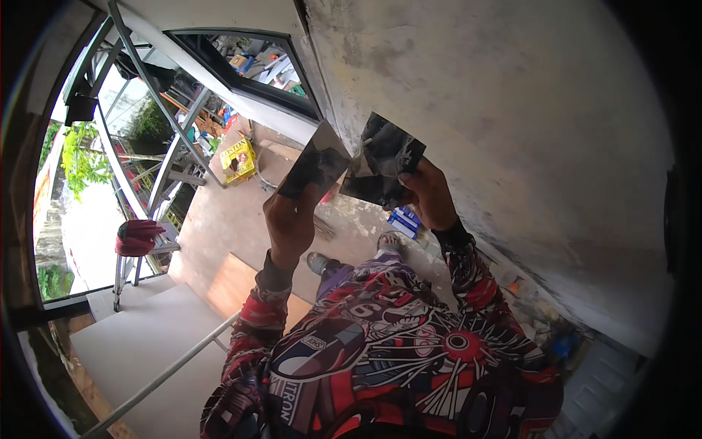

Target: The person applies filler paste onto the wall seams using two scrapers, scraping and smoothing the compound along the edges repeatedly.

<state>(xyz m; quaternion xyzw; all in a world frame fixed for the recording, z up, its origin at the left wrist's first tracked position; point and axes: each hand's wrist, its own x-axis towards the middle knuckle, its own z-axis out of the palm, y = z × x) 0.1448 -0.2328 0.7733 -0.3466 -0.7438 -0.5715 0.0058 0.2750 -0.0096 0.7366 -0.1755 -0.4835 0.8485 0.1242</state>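
Observation:
My left hand [289, 219] is closed round the lower end of a flat, shiny metal scraper [319, 159], its thumb lying on the face. A second squarish metal scraper [382, 155], dark with pale smears, is gripped along its right edge by my right hand [430, 196]. Both scrapers are raised in front of me with their faces tilted, and their inner edges come close together. Whether they touch, I cannot tell. Just beyond them and to the right rises a grey, patchy wall [504, 124].
A yellow printed container [238, 161] stands on the floor [212, 212] near scattered clutter. Blue-and-white packages [404, 222] lie by the wall's foot. At left are a metal frame [157, 95], a dark red cloth [139, 238] on a stand, a pale board [153, 351] and a metal pole [172, 369].

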